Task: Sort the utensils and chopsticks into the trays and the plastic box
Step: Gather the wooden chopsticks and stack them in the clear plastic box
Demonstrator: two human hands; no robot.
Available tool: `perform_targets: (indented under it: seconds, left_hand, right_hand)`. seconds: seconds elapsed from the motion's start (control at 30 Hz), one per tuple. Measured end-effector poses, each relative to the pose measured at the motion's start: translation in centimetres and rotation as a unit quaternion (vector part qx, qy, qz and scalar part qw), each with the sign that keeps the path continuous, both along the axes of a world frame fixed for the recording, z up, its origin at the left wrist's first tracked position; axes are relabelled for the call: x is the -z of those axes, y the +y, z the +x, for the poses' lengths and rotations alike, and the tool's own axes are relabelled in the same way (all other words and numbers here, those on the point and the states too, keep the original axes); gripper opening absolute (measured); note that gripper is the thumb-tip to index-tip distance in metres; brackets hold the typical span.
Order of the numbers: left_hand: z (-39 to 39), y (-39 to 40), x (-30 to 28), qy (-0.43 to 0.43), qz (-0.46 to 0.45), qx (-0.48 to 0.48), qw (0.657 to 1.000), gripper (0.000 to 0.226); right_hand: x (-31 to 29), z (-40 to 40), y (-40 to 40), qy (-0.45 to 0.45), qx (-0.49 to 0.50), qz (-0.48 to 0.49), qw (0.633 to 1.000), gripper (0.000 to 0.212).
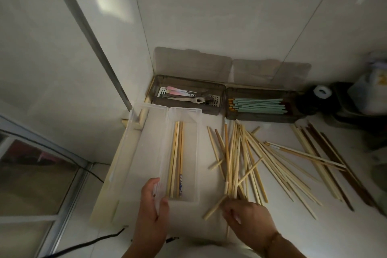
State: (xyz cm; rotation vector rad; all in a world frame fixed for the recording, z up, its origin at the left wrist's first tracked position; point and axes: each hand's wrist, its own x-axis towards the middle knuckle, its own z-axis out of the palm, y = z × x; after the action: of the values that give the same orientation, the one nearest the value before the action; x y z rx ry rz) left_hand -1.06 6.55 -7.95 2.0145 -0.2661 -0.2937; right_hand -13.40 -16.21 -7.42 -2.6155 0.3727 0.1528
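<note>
White tiled walls are meeting in a dim corner above the pale countertop point(272, 226) where I am working. I am holding the near end of the clear plastic box point(189, 123) with my left hand point(151, 205), thumb curled over its near wall and fingers along the outside; its hinged lid point(144, 144) is lying open to the left. Inside the box a few bamboo chopsticks point(174, 159) are lying lengthwise, one of them carrying a blue-patterned end close to my thumb.

My right hand point(249, 216) is closing its fingers around the near ends of a bundle of pale chopsticks point(231, 163) from the loose pile just right of the box, and the bundle is fanning away from me. More pale chopsticks are lying scattered further right, and a few dark brown chopsticks point(335, 163) are lying at the far right edge of the spread.

Against the back wall two smoky-grey trays are standing side by side with their lids tipped up against the tiles. In the left tray point(188, 111) forks point(199, 100) and pastel-handled utensils point(178, 92) are lying; in the right tray point(261, 116) mint-green chopsticks point(259, 106) are lying in a neat row. A roll of white tape point(322, 91) is sitting just right of the trays.
</note>
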Motion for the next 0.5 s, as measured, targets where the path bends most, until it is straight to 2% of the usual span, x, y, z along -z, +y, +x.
perform_targets:
  seconds: [0.13, 0.3, 0.4, 0.5]
  left_hand:
    - [0.1, 0.0, 0.2, -0.015, -0.010, -0.004, 1.000, 0.046]
    - [0.0, 0.1, 0.2, -0.002, -0.004, -0.003, 1.000, 0.048]
    - [0.0, 0.0, 0.2, 0.009, -0.002, -0.005, 1.000, 0.040]
    - [0.1, 0.1, 0.2, 0.003, -0.008, 0.004, 1.000, 0.040]
  right_hand:
    - [-0.9, -0.2, -0.5, -0.001, -0.003, -0.005, 1.000, 0.028]
    - [-4.3, 1.4, -0.6, -0.068, 0.019, -0.005, 0.997, 0.003]
    - [-6.9, 4.3, -0.1, -0.127, -0.013, 0.001, 0.992, 0.004]
    - [-9.1, 8.7, 1.0, -0.124, -0.082, 0.045, 0.988, 0.015]
